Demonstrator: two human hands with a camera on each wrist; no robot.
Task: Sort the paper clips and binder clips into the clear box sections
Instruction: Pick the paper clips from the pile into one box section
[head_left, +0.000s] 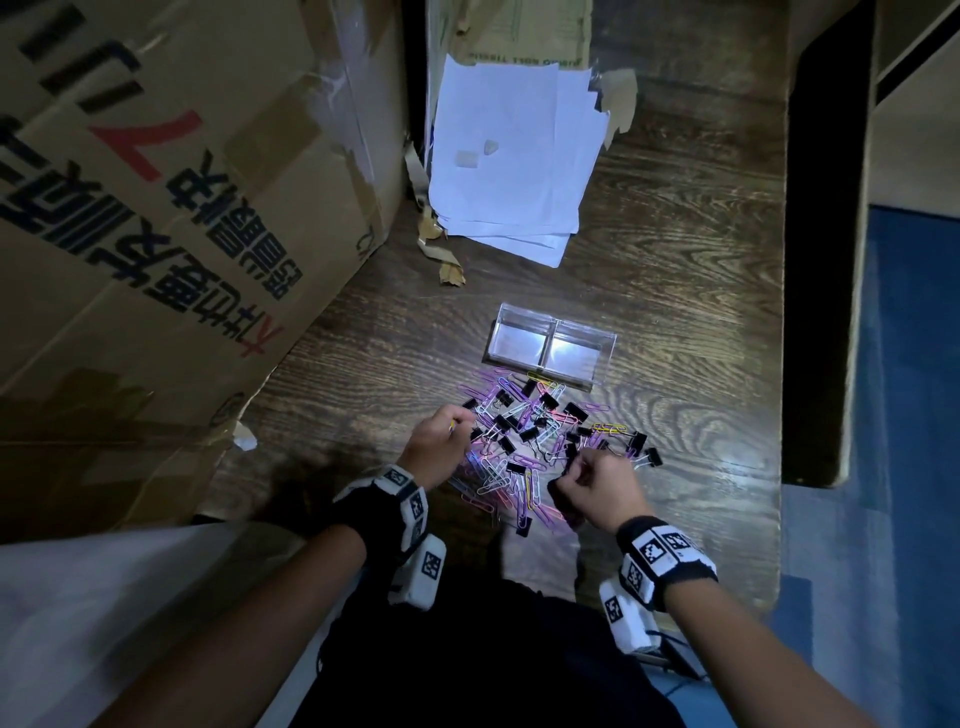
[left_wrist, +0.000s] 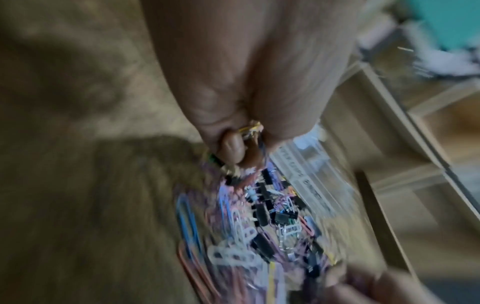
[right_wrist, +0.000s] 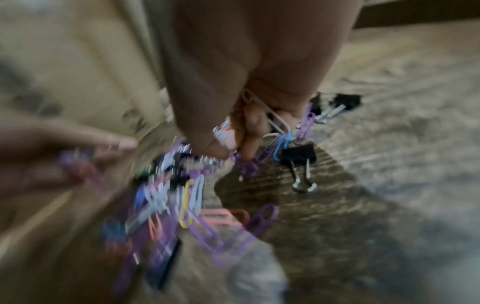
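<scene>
A few paper clips (right_wrist: 272, 120) are pinched in the curled fingers of the right hand (head_left: 597, 486), white, purple and blue ones trailing from the grip at the near right edge of the pile (head_left: 540, 441). The left hand (head_left: 436, 441) is likewise closed on a small bunch, a yellow wire showing between thumb and fingers in the left wrist view; what else is held there cannot be told through the blur. The mixed heap of coloured paper clips and black binder clips (head_left: 574, 413) is spread on the bench (head_left: 675, 270) between the two hands. Just beyond it the clear box (head_left: 550, 345) is seen, with both sections apparently unfilled.

The gathering is judged best done by kind: only wire clips should be kept in each handful, since linked clips can drag a binder clip along. Tangled strands are better shaken loose low over the pile before anything is carried across. One section should be chosen for paper clips and the handful released low inside it, so nothing is bounced over the divider.
</scene>
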